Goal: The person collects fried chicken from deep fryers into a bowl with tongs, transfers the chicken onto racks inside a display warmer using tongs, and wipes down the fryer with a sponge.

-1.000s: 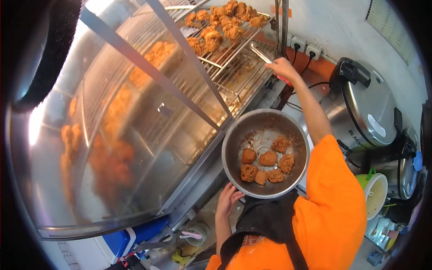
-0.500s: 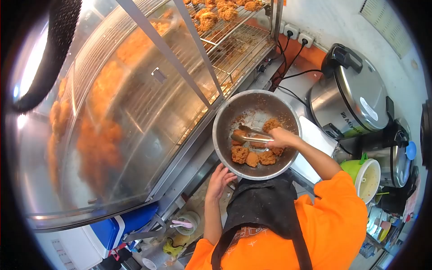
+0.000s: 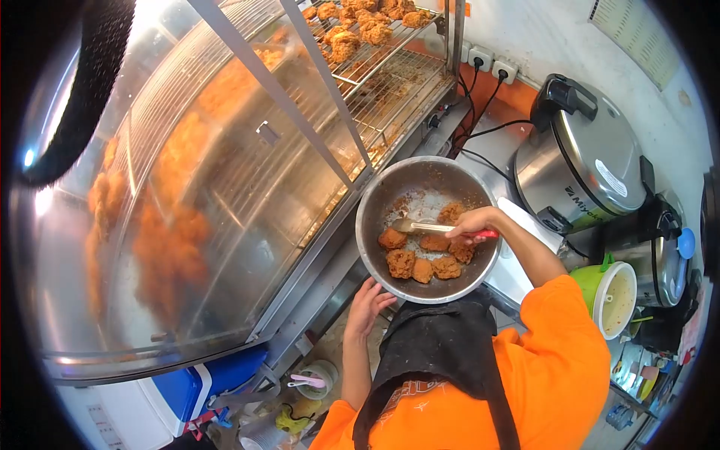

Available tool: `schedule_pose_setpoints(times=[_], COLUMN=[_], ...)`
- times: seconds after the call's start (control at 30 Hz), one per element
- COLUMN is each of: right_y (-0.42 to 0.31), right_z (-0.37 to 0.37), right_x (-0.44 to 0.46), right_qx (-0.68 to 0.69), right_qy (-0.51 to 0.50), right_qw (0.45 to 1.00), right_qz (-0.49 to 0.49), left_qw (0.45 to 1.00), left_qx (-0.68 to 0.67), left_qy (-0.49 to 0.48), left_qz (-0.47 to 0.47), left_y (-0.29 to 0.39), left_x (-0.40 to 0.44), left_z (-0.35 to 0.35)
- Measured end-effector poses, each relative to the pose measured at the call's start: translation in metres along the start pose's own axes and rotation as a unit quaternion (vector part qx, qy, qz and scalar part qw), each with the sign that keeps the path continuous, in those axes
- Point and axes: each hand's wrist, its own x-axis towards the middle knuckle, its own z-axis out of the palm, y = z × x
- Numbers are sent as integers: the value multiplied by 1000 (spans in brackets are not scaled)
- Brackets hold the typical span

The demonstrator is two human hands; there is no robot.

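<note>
Seven brown, crusty fried pieces [image 3: 400,262] are held in a deep, round, silver-coloured metal bowl [image 3: 431,176]. Most are bunched toward the bowl's near edge, and crumbs are scattered across its floor. By the right hand [image 3: 471,225], closed around the red-ended handle, a pair of slim metal tongs [image 3: 431,227] is held over the bowl's middle. The tongs' tips are pointed toward the left edge, just beside the leftmost piece; whether it is touched cannot be told. The left hand [image 3: 366,306] is kept loosely unfurled, its fingertips set at the outside of the bowl's near left rim.

The near edge of the bowl is met by a black apron [image 3: 431,337], worn over an orange shirt [image 3: 551,352]. Left of the bowl, a large glass-and-metal display cabinet [image 3: 270,88] is placed, and more golden fried pieces [image 3: 375,30] are laid on its upper wire rack. To the right, a bulky silver rice cooker [image 3: 581,157] and a green, white-rimmed tub [image 3: 589,289] are set. Two white wall sockets [image 3: 511,69] are filled by black plugs.
</note>
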Motion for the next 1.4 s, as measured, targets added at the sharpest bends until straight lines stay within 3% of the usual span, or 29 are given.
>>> schedule_pose_setpoints(times=[0.13, 0.4, 0.53, 0.67, 0.77, 0.9, 1.03, 1.13, 1.27, 1.4], right_y=[0, 12, 16, 3, 3, 14, 12, 9, 13, 18], right_z=[-13, 1, -13, -3, 8, 26, 33, 45, 59, 58], right_x=[-16, 14, -22, -19, 11, 21, -21, -19, 23, -5], right_qx=[-8, -32, 69, -52, -101, 5, 137, 142, 138, 197], right_qy=[-69, -2, -79, -12, 10, 59, 89, 136, 150, 135], right_qw=[996, 998, 994, 998, 994, 995, 986, 980, 975, 959], right_qz=[56, -56, -15, 37, -25, -86, 6, 24, -85, -150], left_qw=[1000, 1000, 1000, 1000, 1000, 1000, 999, 999, 999, 1000], left_qx=[12, 21, 17, 13, 13, 14, 2, -15, -6, -8], left_qy=[9, 13, 13, 10, 24, 28, 30, 41, 39, 21], left_qz=[2, -3, 1, 5, 3, 2, 15, 14, 12, 6], left_y=[0, 1, 0, 1, 3, 3, -1, -3, -1, 0], left_x=[1, 2, 4, 4, 5, 4, 4, 2, 3, 5], left_z=[-3, -3, -5, -2, 3, 4, 0, 2, 4, -2])
